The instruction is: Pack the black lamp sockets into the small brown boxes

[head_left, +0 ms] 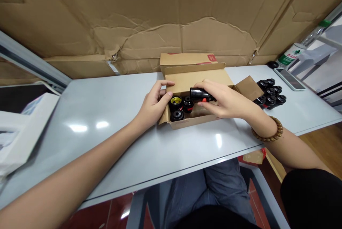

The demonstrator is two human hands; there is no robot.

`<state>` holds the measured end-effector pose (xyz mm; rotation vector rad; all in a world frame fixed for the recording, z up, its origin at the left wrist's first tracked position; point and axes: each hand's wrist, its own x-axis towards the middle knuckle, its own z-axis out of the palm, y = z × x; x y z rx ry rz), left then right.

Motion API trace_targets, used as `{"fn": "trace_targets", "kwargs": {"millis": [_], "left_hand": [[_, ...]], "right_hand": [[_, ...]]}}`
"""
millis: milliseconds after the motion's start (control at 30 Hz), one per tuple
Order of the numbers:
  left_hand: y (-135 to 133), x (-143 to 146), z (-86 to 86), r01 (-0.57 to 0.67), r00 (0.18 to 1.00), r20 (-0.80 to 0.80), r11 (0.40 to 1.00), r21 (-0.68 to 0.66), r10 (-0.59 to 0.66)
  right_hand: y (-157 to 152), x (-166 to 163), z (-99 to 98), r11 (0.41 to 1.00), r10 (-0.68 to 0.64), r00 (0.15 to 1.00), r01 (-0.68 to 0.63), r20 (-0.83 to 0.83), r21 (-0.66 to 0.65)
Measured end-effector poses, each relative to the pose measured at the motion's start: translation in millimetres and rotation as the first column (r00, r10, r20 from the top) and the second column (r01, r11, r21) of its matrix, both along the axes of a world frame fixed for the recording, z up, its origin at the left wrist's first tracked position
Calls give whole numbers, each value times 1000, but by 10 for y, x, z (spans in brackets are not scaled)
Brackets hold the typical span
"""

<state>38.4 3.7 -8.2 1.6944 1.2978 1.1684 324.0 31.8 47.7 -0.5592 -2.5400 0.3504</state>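
Observation:
An open cardboard box point(193, 121) stands on the table in front of me, its lid folded back and a side flap out to the right. My left hand point(151, 105) grips the box at its left end, thumb over the rim. In my right hand point(226, 101), held tilted above the box, is a black flashlight point(198, 93) with a small red part. Several similar black flashlights stand inside at the left; one, a flashlight with a yellow centre point(176, 101), sits nearest my left thumb. My right hand hides part of the box's interior.
To the right of the box stands a cluster of several black flashlights point(270, 91). Behind them are a phone point(290, 79) and a water bottle point(291, 56). A cardboard wall point(181, 15) closes off the back of the table point(112, 157). White packaging point(32, 125) lies at the left.

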Motion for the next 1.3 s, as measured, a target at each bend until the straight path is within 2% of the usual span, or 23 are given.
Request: {"fn": "trace_targets", "kwargs": {"millis": [500,633,833,1300], "left_hand": [[-12,-1,-2,10,1000,16,1000,5,-10],[-12,-3,-1,11,1000,14,1000,2,-12],[-8,-8,5,-6,1000,-1,1000,-6,6],[-14,-2,1,4,1000,8,1000,5,-4]], "right_hand": [[-36,-1,75,994,-59,998,61,21,-87],[-31,3,61,996,-64,998,64,0,-63],[8,3,15,1000,10,999,-10,-33,-1],[-8,-5,38,998,-41,999,41,7,-57]]}}
